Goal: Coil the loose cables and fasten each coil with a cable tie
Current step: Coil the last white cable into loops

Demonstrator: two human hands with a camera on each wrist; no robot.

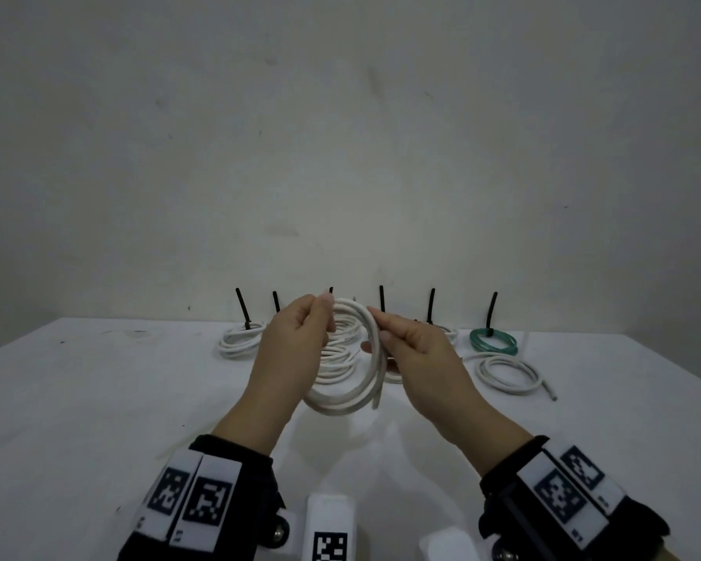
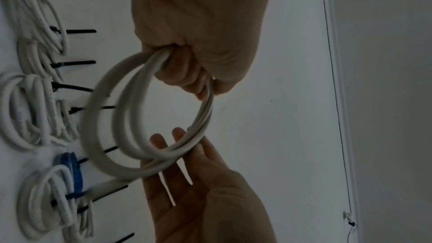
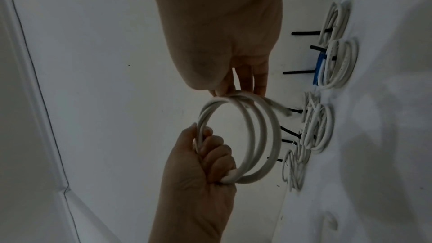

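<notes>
White cable coil [image 1: 351, 358] held above table [image 1: 98, 398]; left hand [image 1: 296, 342] fingers clench it, right hand [image 1: 415, 350] pinches it.

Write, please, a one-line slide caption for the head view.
Both hands, left and right, hold a white cable coil above the table; tied coils lie behind.

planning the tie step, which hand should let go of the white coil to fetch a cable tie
Right, probably. The left hand grips the white coil in curled fingers; the right hand only pinches it.

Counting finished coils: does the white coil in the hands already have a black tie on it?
No, the held white coil shows bare loops, no tie around them.
</notes>
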